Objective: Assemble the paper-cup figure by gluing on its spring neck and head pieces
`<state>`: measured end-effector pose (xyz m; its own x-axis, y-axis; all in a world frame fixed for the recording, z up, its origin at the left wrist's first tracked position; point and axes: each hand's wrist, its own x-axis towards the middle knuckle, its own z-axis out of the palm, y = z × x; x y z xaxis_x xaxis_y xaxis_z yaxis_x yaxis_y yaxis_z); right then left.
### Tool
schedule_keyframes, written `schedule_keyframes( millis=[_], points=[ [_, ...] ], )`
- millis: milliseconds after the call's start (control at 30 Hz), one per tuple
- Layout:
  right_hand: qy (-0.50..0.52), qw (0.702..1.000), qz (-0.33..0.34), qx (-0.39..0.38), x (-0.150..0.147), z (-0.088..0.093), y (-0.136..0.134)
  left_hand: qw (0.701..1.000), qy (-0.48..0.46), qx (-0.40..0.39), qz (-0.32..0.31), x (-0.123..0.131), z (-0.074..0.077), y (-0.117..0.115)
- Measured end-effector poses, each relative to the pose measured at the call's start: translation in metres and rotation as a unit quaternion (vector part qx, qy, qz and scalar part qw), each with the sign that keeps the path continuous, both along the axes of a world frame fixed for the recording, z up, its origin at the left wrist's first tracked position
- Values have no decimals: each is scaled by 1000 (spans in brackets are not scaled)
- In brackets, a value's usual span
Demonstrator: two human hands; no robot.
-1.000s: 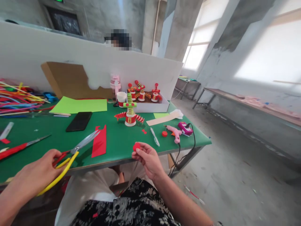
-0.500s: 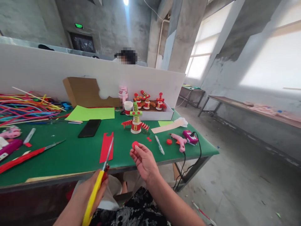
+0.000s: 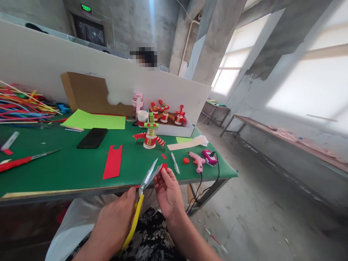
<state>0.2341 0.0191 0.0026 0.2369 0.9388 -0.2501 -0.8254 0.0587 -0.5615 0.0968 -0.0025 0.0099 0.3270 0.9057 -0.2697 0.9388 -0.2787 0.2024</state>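
Observation:
My left hand (image 3: 116, 214) is wrapped round the scissors (image 3: 145, 184), which have a yellow handle. Their blades are spread and point up and right, one tip reaching the red paper disc (image 3: 164, 166). That disc is pinched between the thumb and fingers of my right hand (image 3: 169, 188), just off the table's front edge. A strip of red paper (image 3: 113, 162) with a notched top end lies to the left. Behind my hands stands a paper-cup figure (image 3: 149, 140) with folded red arms and a green folded neck.
On the green table (image 3: 67, 166) are a black phone (image 3: 92, 138), lime-green paper (image 3: 95, 120), a white pen (image 3: 175, 163), a red round piece (image 3: 186, 160) and a pink glue gun (image 3: 198, 160) with a cable. A white box (image 3: 174, 129) holds several similar figures. Another person's head (image 3: 145, 57) shows behind the partition.
The scissors moved right, up to the red disc, and their blades opened. My right hand still pinches the disc. The whole view shifted slightly, so the table things appear further left.

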Motion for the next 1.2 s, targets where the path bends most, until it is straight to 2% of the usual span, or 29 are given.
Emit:
schedule_keyframes(
  millis=[267, 500, 700, 1000, 1200],
  points=[
    [-43, 999, 27, 1, -3, -11, -2, 998, -29, -48, 16, 10, 9, -4],
    [-51, 999, 12, 14, -2, -13, -4, 998, -29, -46, 18, 6, 5, -8],
    [-41, 999, 9, 9, -2, -16, -3, 998, -19, -56, 12, 5, 8, -10],
    [-76, 996, 46, 14, 2, -30, -3, 999, -19, -46, 6, 6, 4, -10],
    [-84, 995, 52, 4, 3, -30, -4, 999, -13, -37, 5, 3, 0, -10]
  ],
)
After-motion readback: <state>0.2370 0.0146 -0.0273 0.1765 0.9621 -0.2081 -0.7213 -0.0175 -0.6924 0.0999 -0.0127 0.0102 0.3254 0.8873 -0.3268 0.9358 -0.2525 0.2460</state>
